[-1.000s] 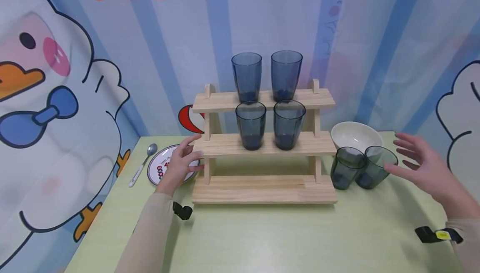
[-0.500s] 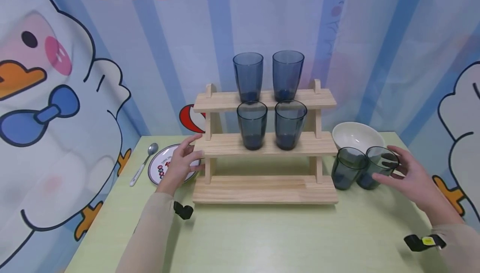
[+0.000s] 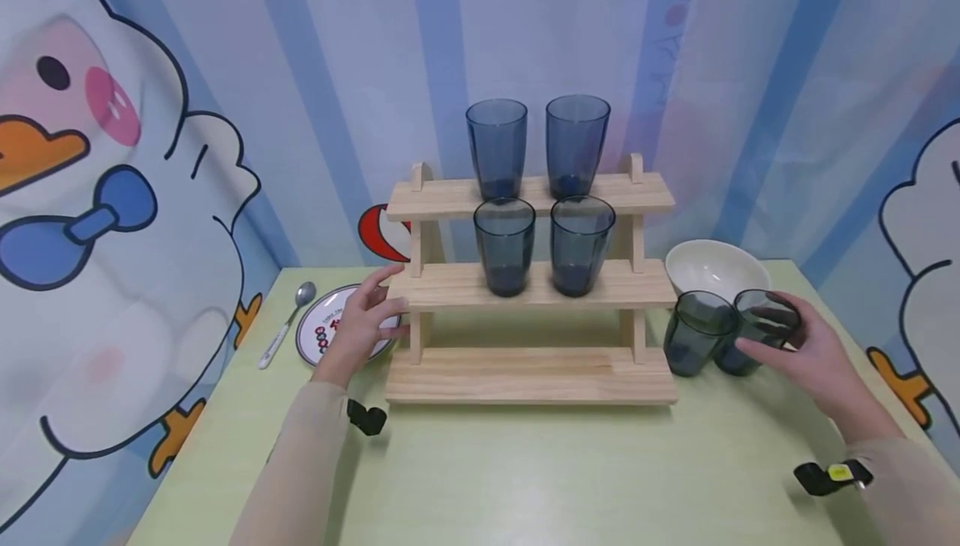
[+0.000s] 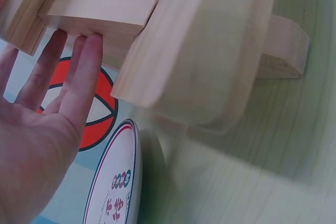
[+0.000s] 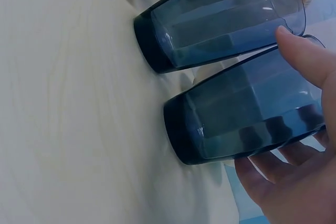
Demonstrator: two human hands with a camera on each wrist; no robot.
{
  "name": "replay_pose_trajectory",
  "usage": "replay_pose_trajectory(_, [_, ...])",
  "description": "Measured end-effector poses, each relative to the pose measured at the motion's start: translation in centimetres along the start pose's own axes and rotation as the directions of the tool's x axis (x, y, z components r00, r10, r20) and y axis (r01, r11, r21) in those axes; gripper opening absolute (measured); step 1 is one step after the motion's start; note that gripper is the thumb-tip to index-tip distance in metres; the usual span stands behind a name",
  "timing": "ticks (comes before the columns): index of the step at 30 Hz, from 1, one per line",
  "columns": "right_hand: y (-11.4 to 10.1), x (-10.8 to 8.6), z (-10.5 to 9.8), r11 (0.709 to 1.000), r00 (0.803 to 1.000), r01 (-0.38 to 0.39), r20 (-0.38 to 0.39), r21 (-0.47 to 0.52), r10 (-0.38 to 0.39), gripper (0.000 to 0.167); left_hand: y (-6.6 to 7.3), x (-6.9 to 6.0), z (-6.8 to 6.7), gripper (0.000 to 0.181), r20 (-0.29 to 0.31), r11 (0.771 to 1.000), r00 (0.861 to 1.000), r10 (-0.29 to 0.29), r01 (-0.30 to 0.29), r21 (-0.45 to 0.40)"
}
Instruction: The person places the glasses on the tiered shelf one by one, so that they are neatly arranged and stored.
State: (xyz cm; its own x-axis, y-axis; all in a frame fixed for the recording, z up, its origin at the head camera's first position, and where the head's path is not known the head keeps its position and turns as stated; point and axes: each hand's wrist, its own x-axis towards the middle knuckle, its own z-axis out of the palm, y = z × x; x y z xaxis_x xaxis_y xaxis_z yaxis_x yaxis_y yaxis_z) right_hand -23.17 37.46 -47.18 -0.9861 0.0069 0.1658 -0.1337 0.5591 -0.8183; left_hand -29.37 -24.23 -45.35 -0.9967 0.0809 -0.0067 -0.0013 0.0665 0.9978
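Observation:
At the right, my right hand (image 3: 813,363) grips a tinted blue-grey drinking glass (image 3: 738,356). Its thumb lies along the near side and its fingers reach round the far side. Close beside it, on the left, stands a second such glass (image 3: 693,346); both glasses are on the table. My left hand (image 3: 358,333) rests at the left side of a three-tier wooden shelf rack (image 3: 528,379). In the left wrist view, fairly straight fingertips (image 4: 94,40) touch the rack's upright (image 4: 100,11). Two glasses stand on the top tier and two on the middle tier.
A white bowl (image 3: 712,267) sits behind the two table glasses. Left of the rack lie a printed plate (image 3: 318,321), partly hidden by my left hand, and a spoon (image 3: 288,325). A cartoon duck cloth (image 3: 322,112) hangs behind the pale green table (image 3: 525,479).
My right hand has moved left to the right-hand table glass and closed round it. The left hand stays at the rack; the glasses have not visibly moved.

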Motion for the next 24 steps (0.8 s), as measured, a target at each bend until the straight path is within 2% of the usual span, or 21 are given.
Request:
replay_pose_trajectory(5, [0.38, -0.04, 0.16, 1.000, 1.000, -0.006, -0.031, 0.022, 0.007, 0.089, -0.14, 0.16, 0.02, 0.060, -0.005, 1.000, 1.000, -0.005, 0.005, 0.009])
replay_pose_trajectory(12, [0.11, -0.42, 0.43, 0.995, 0.999, 0.003, -0.048, 0.100, 0.001, 0.084, -0.34, 0.20, -0.09, 0.058, -0.009, 1.000, 1.000, -0.009, 0.009, 0.023])
replay_pose_trajectory(20, [0.06, -0.56, 0.70, 0.996, 0.995, 0.004, -0.095, 0.086, 0.004, 0.082, -0.65, 0.27, -0.20, 0.058, -0.005, 1.000, 1.000, 0.004, -0.004, 0.020])
replay_pose_trajectory(24, [0.10, -0.62, 0.72, 0.997, 0.993, -0.024, -0.117, 0.075, 0.032, 0.083, -0.59, 0.30, -0.14, 0.058, -0.004, 1.000, 1.000, 0.006, -0.006, 0.015])
